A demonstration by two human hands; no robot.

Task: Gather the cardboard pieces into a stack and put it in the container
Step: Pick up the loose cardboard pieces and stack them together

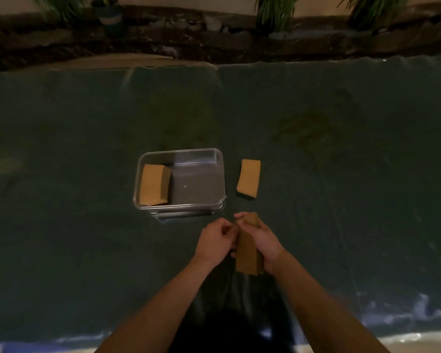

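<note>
A stack of brown cardboard pieces (247, 250) stands on edge just in front of me, gripped by my right hand (261, 238) from the right side. My left hand (214, 238) presses its fingers against the stack's left face. A clear plastic container (180, 154) sits on the dark green cloth beyond my hands. Inside it, against the left wall, lies another cardboard stack (153, 184). A third cardboard stack (249, 180) lies flat on the cloth to the right of the container.
The dark green cloth (341, 200) covers the whole work surface. A dark rocky ledge (214, 39) with green plants (275, 11) and a pot (110, 14) runs along the far edge. A pale floor strip shows at the near edge.
</note>
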